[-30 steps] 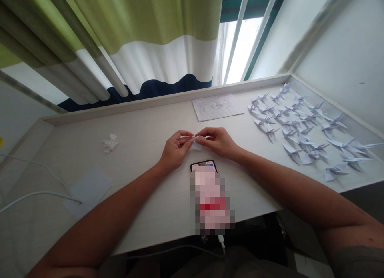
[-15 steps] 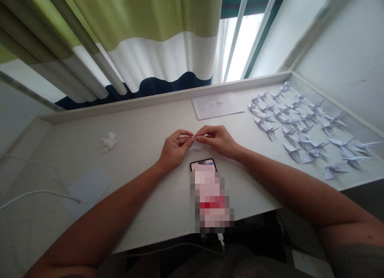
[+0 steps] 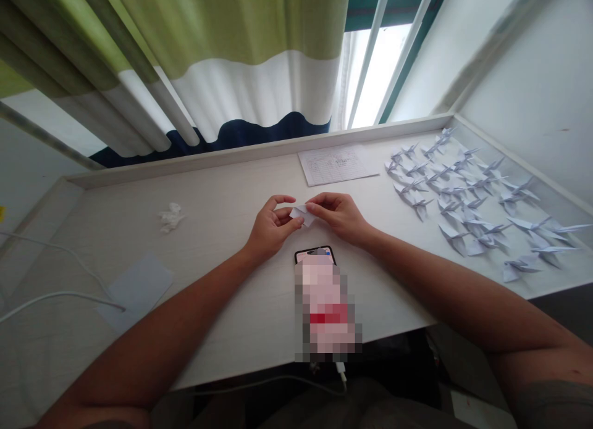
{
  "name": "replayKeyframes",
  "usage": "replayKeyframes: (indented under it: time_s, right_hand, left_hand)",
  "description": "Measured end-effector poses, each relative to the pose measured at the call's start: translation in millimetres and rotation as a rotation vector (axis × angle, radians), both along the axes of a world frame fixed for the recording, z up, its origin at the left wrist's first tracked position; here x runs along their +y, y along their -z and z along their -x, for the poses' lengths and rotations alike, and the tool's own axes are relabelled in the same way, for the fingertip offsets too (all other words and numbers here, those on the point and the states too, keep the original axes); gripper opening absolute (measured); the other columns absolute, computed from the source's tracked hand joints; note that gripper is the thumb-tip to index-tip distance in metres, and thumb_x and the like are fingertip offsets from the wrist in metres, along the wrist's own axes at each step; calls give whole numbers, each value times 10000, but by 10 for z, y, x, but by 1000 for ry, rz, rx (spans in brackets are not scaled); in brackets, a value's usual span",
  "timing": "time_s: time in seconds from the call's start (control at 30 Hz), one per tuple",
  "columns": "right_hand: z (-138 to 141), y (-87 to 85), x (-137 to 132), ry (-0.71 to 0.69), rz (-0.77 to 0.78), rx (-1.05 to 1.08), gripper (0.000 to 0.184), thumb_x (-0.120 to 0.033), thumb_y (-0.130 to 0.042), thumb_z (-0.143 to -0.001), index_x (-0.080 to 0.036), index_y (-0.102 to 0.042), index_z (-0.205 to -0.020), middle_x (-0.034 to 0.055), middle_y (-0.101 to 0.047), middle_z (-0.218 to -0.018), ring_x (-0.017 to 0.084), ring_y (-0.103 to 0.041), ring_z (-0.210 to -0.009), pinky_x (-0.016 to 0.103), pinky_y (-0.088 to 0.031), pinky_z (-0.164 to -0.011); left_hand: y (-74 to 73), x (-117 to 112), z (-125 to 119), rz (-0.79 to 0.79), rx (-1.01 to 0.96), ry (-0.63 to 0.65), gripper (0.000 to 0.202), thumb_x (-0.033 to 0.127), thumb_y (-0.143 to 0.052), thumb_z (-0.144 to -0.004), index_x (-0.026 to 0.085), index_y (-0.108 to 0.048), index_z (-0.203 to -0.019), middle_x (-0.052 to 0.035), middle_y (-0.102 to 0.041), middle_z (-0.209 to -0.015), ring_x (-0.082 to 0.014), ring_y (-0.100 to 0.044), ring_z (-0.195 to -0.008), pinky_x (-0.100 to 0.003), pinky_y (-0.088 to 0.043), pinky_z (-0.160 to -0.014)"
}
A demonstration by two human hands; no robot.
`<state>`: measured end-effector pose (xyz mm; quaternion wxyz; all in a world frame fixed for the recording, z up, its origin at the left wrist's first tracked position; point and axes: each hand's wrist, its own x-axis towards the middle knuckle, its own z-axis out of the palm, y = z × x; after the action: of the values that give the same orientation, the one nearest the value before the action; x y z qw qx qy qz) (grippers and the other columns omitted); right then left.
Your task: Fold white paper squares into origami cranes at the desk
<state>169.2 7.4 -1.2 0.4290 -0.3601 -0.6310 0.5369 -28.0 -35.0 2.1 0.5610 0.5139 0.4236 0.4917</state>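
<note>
A small folded piece of white paper is held up between my two hands over the middle of the table. My left hand has its thumb and fingers on the paper's left edge, with the index finger lifted off. From the other side, my right hand pinches the paper's upper right part between thumb and fingers. Just below the hands lies a phone with its screen lit and mostly blurred out. Several folded white paper cranes are spread over the right side of the table.
A printed sheet lies near the raised back edge. To the left are a crumpled tissue and flat white paper, with a white cable crossing it. A charging cable hangs at the front edge.
My left index finger has lifted and the fingers have spread a little. More of the folded paper now shows between the hands, its flat face turned up.
</note>
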Motion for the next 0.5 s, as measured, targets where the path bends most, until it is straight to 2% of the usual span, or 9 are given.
replayKeyframes:
  time_s: [0.07,0.2,0.3,0.4,0.5]
  right_hand:
    - [-16,19,6,-4,-63,-41,320,-494,-797,-884,-185,-791,-969,73,-803,-966,197,-727,-866,367,-610,-807]
    - [-64,4,5,-46,-331,-157,228,-388,-755,-942,-237,-802,-1106,69,-783,-1081,215,-727,-995,405,-624,-888]
    - [-85,-43,-11,-101,-468,-225,241,-342,-697,-987,-257,-800,-1187,74,-772,-1101,211,-719,-990,407,-617,-890]
    - [-61,-81,-39,-121,-449,-208,248,-364,-683,-996,-239,-806,-1170,85,-780,-1092,221,-724,-994,397,-611,-871]
    - [-10,-91,-59,-75,-284,-151,278,-456,-703,-973,-206,-817,-1011,79,-798,-1004,216,-731,-930,366,-600,-816]
  left_hand:
    - [5,2,7,-8,15,-16,504,321,-890,-757,192,-575,-1129,8,-776,-800,-140,-724,-747,-280,-567,-781]
    - [9,0,9,-29,54,-45,475,334,-882,-767,174,-619,-1128,5,-767,-766,-137,-696,-704,-276,-551,-745]
    - [7,-3,4,-47,86,-53,442,362,-873,-779,168,-644,-1104,1,-766,-753,-132,-672,-668,-276,-543,-721]
    - [14,0,-2,-56,105,-56,402,421,-856,-799,167,-662,-1044,2,-757,-720,-128,-647,-638,-276,-537,-697]
    - [30,-3,-10,-63,119,-67,403,471,-851,-803,170,-665,-995,0,-751,-701,-130,-638,-621,-275,-531,-676]
